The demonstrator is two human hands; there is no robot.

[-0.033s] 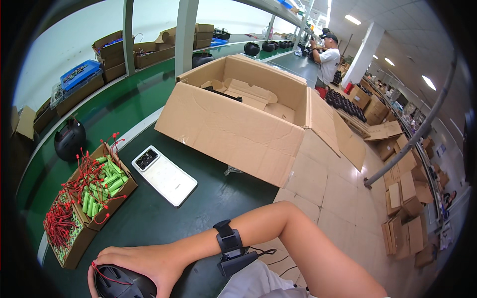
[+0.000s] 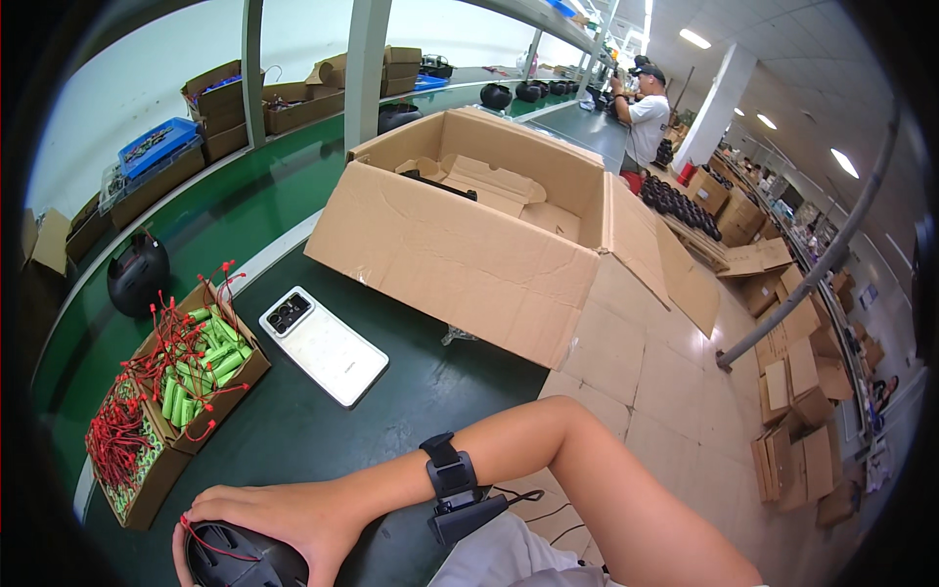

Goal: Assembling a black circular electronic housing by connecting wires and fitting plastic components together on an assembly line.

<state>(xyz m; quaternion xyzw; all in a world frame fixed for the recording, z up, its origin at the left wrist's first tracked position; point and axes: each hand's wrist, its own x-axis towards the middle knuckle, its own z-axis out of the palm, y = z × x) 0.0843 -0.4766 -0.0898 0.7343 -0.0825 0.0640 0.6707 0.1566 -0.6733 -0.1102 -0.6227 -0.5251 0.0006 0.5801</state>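
Clasping a rounded plastic shell (image 2: 233, 560) is the right hand (image 2: 284, 515).

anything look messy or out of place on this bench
Two things. Red wires tangle over the rims of the small boxes of green cylinders at left, looking untidy. A white phone lies among work materials, perhaps a stray personal item. No clear damage shows on the black housing in the right hand.
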